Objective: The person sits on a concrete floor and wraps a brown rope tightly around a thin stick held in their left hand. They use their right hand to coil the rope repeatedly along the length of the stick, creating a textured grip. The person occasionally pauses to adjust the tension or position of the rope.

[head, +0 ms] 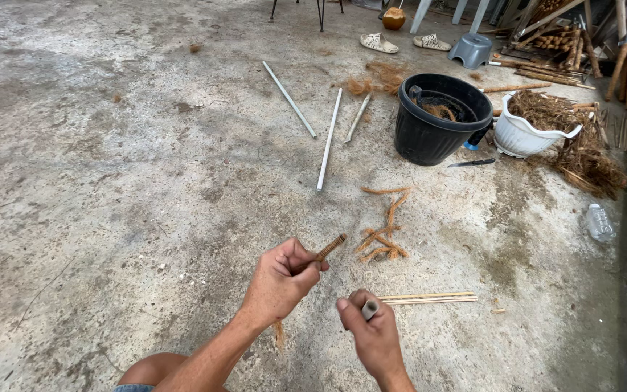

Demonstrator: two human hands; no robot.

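The person sits low over the concrete floor (110,181), both hands raised in front of the knee. The left hand (279,279) is closed around a short stick wrapped in brown fibre (330,248), gripped near its lower end so the wrapped tip stays free; its long axis runs diagonally, pointing up and to the right. The right hand (374,332) is closed on a small grey tube (369,309), its open end facing up toward the camera (held just beside the stick, not touching). Loose fibre strands (384,236) lie just beyond, thin pale sticks (429,297) to the right, a black bucket (440,120) farther off.
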